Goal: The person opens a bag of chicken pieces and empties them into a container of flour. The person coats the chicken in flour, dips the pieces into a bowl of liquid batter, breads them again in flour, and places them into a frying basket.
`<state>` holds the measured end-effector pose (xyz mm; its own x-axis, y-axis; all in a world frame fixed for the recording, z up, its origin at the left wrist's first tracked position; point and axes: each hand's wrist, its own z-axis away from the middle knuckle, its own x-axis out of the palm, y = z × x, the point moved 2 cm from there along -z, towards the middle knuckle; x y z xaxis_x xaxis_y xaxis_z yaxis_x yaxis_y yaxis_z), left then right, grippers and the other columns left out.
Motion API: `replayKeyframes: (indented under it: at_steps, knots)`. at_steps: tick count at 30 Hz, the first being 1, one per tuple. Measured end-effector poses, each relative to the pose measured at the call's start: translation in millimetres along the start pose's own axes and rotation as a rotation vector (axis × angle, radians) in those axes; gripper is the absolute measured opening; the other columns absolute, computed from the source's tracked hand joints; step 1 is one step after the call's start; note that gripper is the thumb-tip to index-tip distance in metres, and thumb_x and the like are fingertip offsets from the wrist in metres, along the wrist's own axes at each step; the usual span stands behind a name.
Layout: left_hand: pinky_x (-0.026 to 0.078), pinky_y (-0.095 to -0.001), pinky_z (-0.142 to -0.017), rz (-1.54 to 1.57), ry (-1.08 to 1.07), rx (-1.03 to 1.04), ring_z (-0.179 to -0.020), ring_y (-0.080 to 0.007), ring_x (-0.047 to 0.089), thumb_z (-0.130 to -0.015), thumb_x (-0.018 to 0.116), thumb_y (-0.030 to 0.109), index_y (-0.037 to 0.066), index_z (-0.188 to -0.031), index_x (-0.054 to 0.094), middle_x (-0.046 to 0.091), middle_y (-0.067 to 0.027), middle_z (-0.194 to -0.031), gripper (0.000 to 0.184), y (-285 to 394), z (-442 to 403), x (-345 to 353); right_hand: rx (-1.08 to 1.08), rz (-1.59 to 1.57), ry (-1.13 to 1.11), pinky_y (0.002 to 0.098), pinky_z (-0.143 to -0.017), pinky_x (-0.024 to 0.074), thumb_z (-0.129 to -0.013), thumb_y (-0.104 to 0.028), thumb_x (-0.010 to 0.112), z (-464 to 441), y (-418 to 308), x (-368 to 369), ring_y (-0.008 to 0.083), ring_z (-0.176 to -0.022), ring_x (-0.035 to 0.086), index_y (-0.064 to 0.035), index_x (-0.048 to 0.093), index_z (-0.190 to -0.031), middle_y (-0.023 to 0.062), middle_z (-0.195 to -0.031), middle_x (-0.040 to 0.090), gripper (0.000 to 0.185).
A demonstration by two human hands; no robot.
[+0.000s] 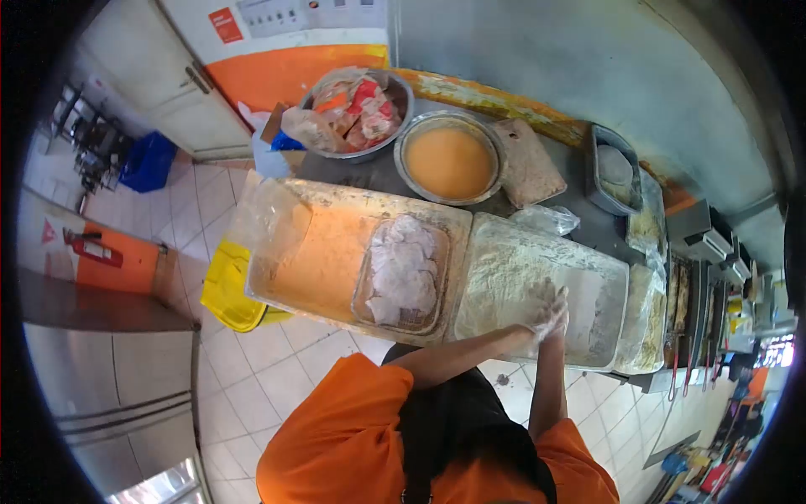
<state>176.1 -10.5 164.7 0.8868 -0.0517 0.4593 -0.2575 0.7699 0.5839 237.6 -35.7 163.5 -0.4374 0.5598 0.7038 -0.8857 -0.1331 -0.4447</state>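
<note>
My left hand [535, 321] and my right hand [554, 316] are together over a pale tub of white flour [499, 281], both dusted white. Their fingers look stretched out toward the wall, and nothing shows in them. Where the palms meet is hidden. Left of the flour stands a longer tub [336, 197] with orange powder [323, 260] along its bottom. Inside it, a wire basket [441, 307] bears several flour-coated pieces [403, 269] that look like raw chicken.
Behind the tubs are a bowl of orange powder [449, 164], a bowl of plastic wrappers [357, 118], a dusty bag [529, 164] and a metal container [615, 172]. A yellow bin [231, 290] stands on the floor at left. Fryer-like equipment [701, 294] lines the right.
</note>
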Motion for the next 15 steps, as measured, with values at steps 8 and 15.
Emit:
replayKeyframes:
  at_steps: [8,15]
  knots:
    - [0.046,-0.0312,-0.088,-0.248,-0.388,0.091,-0.111,-0.0186,0.053,-0.096,0.050,0.045,0.008,-0.139,0.044,0.056,-0.0106,-0.128,0.057,-44,-34,-88,-0.023,-0.094,-0.297,0.0592,-0.109,0.0178,-0.092,-0.067,0.022,-19,-21,19,0.0322,-0.141,0.021,-0.0161,0.023,-0.150,0.0135,-0.155,0.020,0.077]
    - [0.047,-0.0410,-0.069,-1.211,-0.323,0.373,-0.077,-0.0272,0.063,-0.090,0.058,0.040,0.006,-0.104,0.064,0.066,-0.0210,-0.090,0.037,-13,-8,-57,0.096,-0.110,-0.371,0.0587,-0.111,0.0185,-0.088,-0.074,0.023,-40,-18,26,0.0328,-0.143,0.014,-0.0180,0.019,-0.151,0.0146,-0.153,0.022,0.084]
